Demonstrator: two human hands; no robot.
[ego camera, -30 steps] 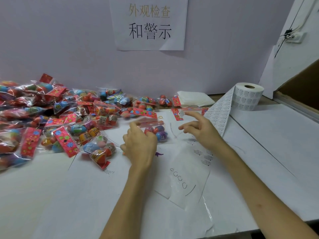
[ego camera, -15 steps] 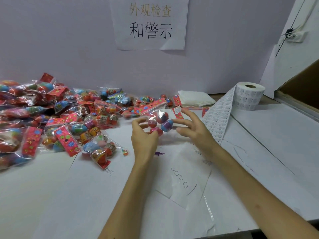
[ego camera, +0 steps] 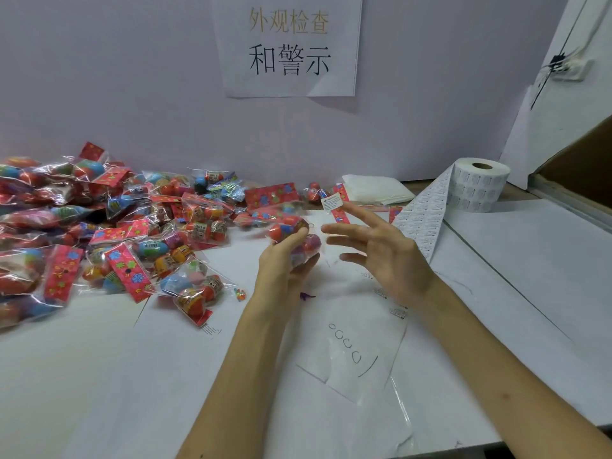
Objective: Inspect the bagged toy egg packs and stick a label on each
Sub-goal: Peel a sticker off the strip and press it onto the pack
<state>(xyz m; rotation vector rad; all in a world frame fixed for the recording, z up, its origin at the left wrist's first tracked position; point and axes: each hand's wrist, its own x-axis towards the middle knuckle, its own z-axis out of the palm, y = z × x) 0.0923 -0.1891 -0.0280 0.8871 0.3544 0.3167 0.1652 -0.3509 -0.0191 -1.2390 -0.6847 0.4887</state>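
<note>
Now my left hand [ego camera: 281, 266] curls its fingers round a blurry egg pack [ego camera: 286, 228], just above the middle of the desk [ego camera: 99, 376]. My right hand [ego camera: 390, 260] has its fingers spread apart, with a tiny label [ego camera: 332, 203] stuck on one fingertip, too small to read.

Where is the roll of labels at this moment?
In the head view the roll of labels stands at the back right of the table, right of the folded white cloths; its loose strip runs down toward the right hand.
</note>
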